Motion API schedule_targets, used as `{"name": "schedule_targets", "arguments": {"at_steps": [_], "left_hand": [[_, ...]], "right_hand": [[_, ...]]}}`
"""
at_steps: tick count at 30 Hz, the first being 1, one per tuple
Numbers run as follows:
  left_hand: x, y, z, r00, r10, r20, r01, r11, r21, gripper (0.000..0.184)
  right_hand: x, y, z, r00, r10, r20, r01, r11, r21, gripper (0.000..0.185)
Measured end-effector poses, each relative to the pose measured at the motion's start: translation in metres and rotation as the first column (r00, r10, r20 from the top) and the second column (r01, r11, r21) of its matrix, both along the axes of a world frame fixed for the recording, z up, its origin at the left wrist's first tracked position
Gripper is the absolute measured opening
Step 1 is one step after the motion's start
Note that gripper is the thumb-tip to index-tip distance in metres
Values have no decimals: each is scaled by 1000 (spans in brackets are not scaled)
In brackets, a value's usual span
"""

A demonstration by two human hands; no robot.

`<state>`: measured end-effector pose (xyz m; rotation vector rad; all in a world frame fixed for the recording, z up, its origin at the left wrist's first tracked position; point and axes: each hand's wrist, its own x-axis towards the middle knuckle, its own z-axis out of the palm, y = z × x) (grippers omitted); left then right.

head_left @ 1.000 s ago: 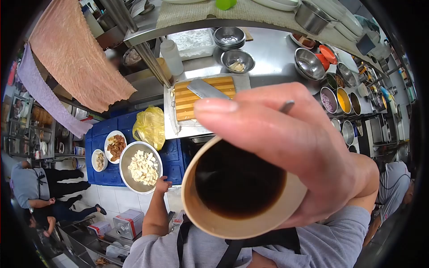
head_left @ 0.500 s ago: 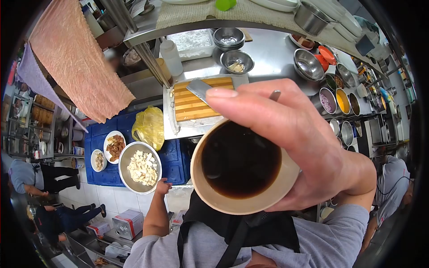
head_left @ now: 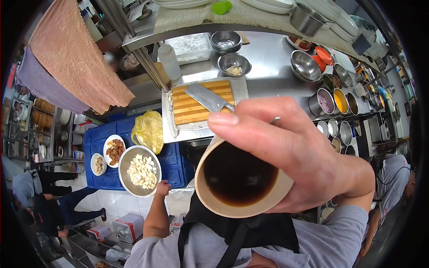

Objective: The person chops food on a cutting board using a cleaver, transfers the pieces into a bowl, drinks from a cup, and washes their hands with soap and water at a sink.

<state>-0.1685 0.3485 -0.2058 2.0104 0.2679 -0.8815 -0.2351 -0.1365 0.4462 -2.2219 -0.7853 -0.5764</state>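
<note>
Close to the camera, my right hand (head_left: 290, 152) is closed around the rim and side of a pale paper cup (head_left: 203, 190) partly filled with dark brown liquid (head_left: 239, 178). The cup tilts toward me. Lower left, my left hand (head_left: 163, 187) is at the rim of a metal bowl (head_left: 127, 183), its fingers small and partly hidden there. Chopped off-white pieces (head_left: 143, 172) lie in the bowl, which overhangs the edge of a blue bin lid (head_left: 172, 165). Behind the cup, a cleaver (head_left: 205, 96) rests on a striped wooden cutting board (head_left: 187, 111).
On the blue lid are a plate of brown pieces (head_left: 115, 152), a small white bowl (head_left: 98, 164) and a yellow plastic bag (head_left: 148, 129). Metal bowls (head_left: 234, 64) stand on the steel counter (head_left: 263, 53). A shelf (head_left: 250, 27) runs above. Other people (head_left: 395, 178) stand at both sides.
The cup has shifted slightly right and down in view, uncovering more of the cleaver. My left hand stays at the bowl's rim. People at the left have moved.
</note>
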Motion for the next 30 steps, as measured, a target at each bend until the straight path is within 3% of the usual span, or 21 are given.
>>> {"name": "schedule_targets", "arguments": {"at_steps": [1, 3, 6, 7, 9, 10, 12, 15, 19, 21, 23, 26, 27, 28, 30], "left_hand": [[1, 5, -10, 1000, -1, 3, 1, 1000, -1, 57], [1, 19, -39, 977, 144, -159, -181, 951, -250, 61], [-2, 21, -48, 975, 149, -166, -192, 940, -282, 62], [-2, 17, -36, 975, 150, -167, -193, 940, -281, 62], [-3, -2, 11, 983, 80, -164, -88, 995, -38, 61], [-2, 7, -7, 983, 82, -164, -89, 995, -38, 61], [2, 30, -48, 967, 13, -254, -113, 917, -384, 62], [-5, 4, 10, 981, 109, -162, -128, 985, -115, 61], [-4, 9, 5, 980, 83, -181, -135, 945, -298, 61], [-1, 4, 7, 970, 101, -222, -115, 992, -50, 64], [0, 2, 12, 969, 103, -226, -119, 991, -56, 64], [1, 8, 1, 987, 60, -149, -62, 998, -8, 58], [3, 17, -20, 997, -36, -72, 36, 999, -4, 56], [2, 14, -19, 992, -130, 3, 130, 991, 8, 54], [2, -5, 5, 996, -78, -48, 80, 995, 51, 55]], "right_hand": [[-2, 1, -1, 1000, -8, -1, 8, 1000, -12, 78], [-3, 3, -6, 1000, -3, 4, 3, 1000, -6, 78], [-4, 4, -9, 999, 18, -30, -18, 1000, 9, 79], [-4, 3, -10, 999, 25, -43, -25, 1000, 14, 80], [-3, 3, -13, 998, 35, -53, -34, 999, 11, 82], [-3, 3, -14, 998, 38, -56, -38, 999, 10, 82], [-6, 3, -16, 992, 23, -121, -24, 1000, -7, 84], [-5, 2, -21, 986, 10, -168, -13, 1000, -17, 85], [-4, 5, -22, 984, 17, -177, -16, 1000, 7, 84], [-3, 10, -22, 991, 36, -126, -28, 998, 63, 81], [-3, 20, -21, 996, 22, -91, -10, 992, 129, 75], [1, 32, -27, 988, -109, 108, 78, 965, 252, 56], [2, 37, -29, 976, -154, 154, 104, 951, 292, 50], [2, 37, -28, 972, -157, 177, 106, 957, 269, 48], [1, 39, -26, 970, -141, 199, 89, 964, 252, 47]]}}
